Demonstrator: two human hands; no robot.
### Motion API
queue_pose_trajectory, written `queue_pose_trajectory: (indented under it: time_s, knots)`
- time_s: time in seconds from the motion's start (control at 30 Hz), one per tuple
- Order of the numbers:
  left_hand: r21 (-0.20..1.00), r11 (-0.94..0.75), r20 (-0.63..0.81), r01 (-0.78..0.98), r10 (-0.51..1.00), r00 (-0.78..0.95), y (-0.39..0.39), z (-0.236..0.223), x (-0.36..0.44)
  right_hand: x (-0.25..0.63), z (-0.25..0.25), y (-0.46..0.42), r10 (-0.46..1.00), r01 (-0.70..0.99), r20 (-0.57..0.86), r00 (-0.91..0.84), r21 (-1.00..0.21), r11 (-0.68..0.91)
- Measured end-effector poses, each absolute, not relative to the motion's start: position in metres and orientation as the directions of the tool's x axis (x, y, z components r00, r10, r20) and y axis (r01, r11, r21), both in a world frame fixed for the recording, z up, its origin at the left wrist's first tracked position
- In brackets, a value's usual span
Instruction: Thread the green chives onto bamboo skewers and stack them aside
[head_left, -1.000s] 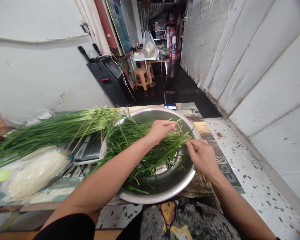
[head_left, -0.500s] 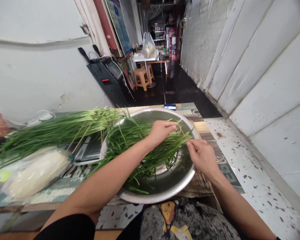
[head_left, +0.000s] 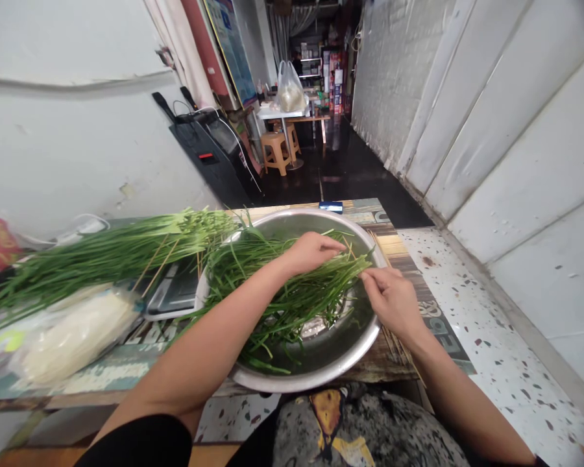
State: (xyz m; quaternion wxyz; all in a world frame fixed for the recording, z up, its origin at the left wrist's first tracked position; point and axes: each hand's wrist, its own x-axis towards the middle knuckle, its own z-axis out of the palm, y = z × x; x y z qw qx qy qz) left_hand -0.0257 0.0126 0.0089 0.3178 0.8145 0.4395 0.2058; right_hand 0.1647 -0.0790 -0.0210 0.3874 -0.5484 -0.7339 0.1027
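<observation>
A heap of long garlic chives point(head_left: 272, 311) lies in a wide steel basin point(head_left: 316, 381) in front of me. My left hand point(head_left: 314, 253) is closed over the pale stem ends, its fingers together; their undersides are hidden. A thin bamboo skewer point(head_left: 349, 248) crosses the stems just beyond its fingertips. My right hand point(head_left: 393, 298), at the basin's right rim, pinches with thumb and forefinger beside the stem ends. The skewer runs in line with this pinch, though its held end is covered by chives and fingers.
More chives point(head_left: 107, 259) are piled left of the basin, near a black tray point(head_left: 172, 292) with skewers across it and a plastic bag of something pale point(head_left: 78, 331). Loose skewers point(head_left: 394, 344) lie under the basin's right side. A small blue object point(head_left: 331, 207) sits behind it.
Both hands have shifted slightly left, the stem ends with them. The skewer shows a little more clearly beyond my left fingertips. Otherwise the scene is alike.
</observation>
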Motion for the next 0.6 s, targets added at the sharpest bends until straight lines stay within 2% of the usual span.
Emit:
queue_pose_trajectory:
  time_s: [0.1, 0.17, 0.23, 0.3, 0.4, 0.6]
  knots:
    - [0.461, -0.369, 0.106, 0.807, 0.926, 0.363, 0.021, -0.010, -0.028, 0.164, -0.022, -0.079, 0.879, 0.741, 0.466, -0.105, -0.553, 0.382]
    - [0.342, -0.355, 0.074, 0.870, 0.933, 0.352, 0.025, -0.023, -0.028, 0.163, -0.022, -0.079, 0.874, 0.744, 0.474, -0.108, -0.545, 0.388]
    - [0.272, -0.353, 0.034, 0.895, 0.933, 0.358, 0.028, -0.033, -0.027, 0.163, -0.021, -0.079, 0.872, 0.742, 0.477, -0.111, -0.544, 0.392]
    - [0.257, -0.347, -0.003, 0.902, 0.933, 0.360, 0.030, -0.038, -0.026, 0.163, -0.021, -0.079, 0.872, 0.739, 0.476, -0.113, -0.547, 0.394]
    - [0.319, -0.305, -0.049, 0.897, 0.940, 0.337, 0.033, -0.039, -0.025, 0.163, -0.020, -0.080, 0.875, 0.733, 0.471, -0.113, -0.555, 0.394]
    - [0.376, -0.239, 0.019, 0.895, 0.968, 0.250, 0.028, -0.027, -0.022, 0.162, -0.018, -0.080, 0.876, 0.733, 0.469, -0.109, -0.557, 0.390]
